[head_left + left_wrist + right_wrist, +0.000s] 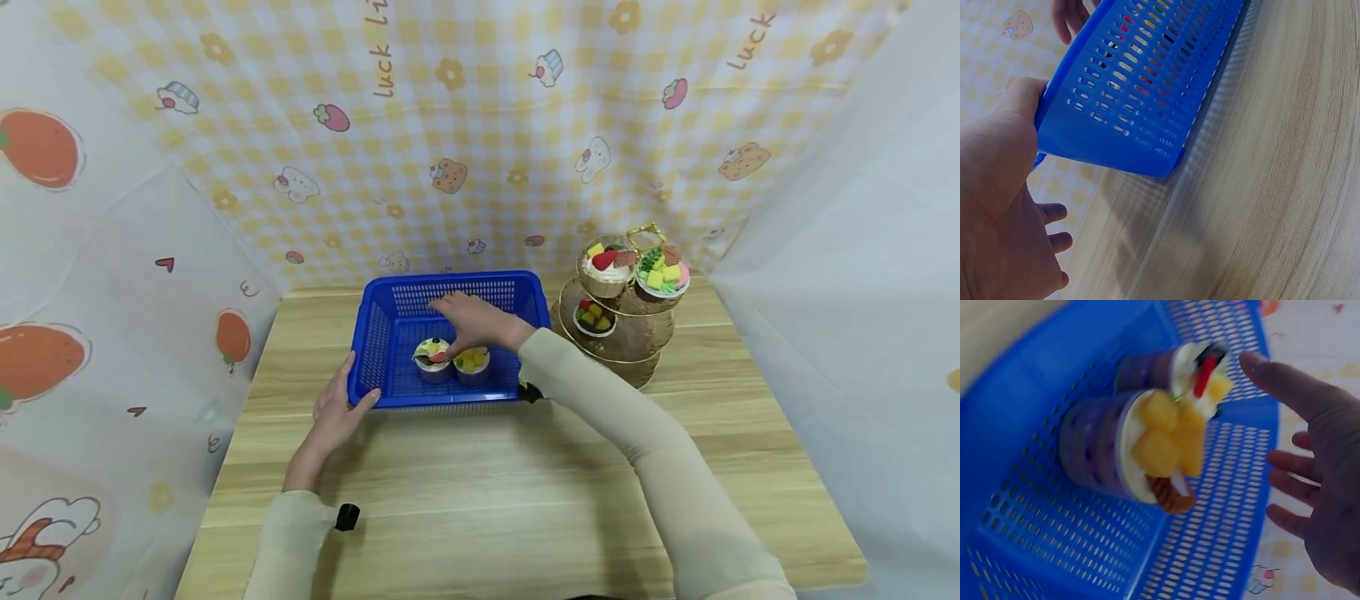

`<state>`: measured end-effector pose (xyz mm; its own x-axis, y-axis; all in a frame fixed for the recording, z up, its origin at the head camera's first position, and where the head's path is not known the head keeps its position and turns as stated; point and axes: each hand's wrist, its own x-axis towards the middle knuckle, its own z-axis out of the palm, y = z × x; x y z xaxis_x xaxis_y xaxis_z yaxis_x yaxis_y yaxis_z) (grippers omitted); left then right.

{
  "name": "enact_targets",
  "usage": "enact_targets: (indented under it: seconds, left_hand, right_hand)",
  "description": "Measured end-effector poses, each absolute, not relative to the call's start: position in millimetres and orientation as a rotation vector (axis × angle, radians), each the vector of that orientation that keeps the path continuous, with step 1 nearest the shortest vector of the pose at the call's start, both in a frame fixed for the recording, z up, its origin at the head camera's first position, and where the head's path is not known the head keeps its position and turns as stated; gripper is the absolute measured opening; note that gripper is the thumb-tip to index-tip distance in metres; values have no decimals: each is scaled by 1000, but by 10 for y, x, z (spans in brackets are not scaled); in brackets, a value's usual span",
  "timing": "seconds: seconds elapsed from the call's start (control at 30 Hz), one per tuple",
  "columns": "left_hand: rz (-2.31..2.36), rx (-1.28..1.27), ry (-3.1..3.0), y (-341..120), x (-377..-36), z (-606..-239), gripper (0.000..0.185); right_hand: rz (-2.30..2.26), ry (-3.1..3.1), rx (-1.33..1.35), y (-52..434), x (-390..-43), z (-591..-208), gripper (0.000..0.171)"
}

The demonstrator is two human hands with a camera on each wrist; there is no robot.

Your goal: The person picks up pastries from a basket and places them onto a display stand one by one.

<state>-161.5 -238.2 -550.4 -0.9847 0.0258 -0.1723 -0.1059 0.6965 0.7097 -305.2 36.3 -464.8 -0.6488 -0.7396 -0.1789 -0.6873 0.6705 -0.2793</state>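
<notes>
Fruit-topped round dessert cups upright inside perforated blue plastic basket, its long axis left-to-right on wood-grain desk. Your left grip clasps near-left corner; your right grip spread, empty, above cups.

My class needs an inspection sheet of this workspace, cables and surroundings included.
Surface: wood-grain table.
Job's things: blue basket holding two fruit-topped dessert cups; beside it, a three-tier stand with three more dessert cups visible.
Clutter: nothing seen.
Hands: left hand holds the basket's near left corner; right hand is over the basket, holding nothing.
Cables: nothing seen.
Surroundings: yellow-checked printed curtain behind; white sheets at either side.
</notes>
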Motion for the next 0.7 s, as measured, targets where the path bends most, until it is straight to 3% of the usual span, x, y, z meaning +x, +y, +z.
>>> enact_targets:
  seconds: [0.33, 0.7]
  left_hand:
    - [1157, -75, 2737, -2399, -1613, -5507, 86]
    - [1152, -78, 2754, -2396, -1608, -5517, 85]
  right_hand:
    - [-65, 2469, -1158, 176, -3210, -4949, 89]
    - [53, 2460, -1196, 55, -3230, -5027, 73]
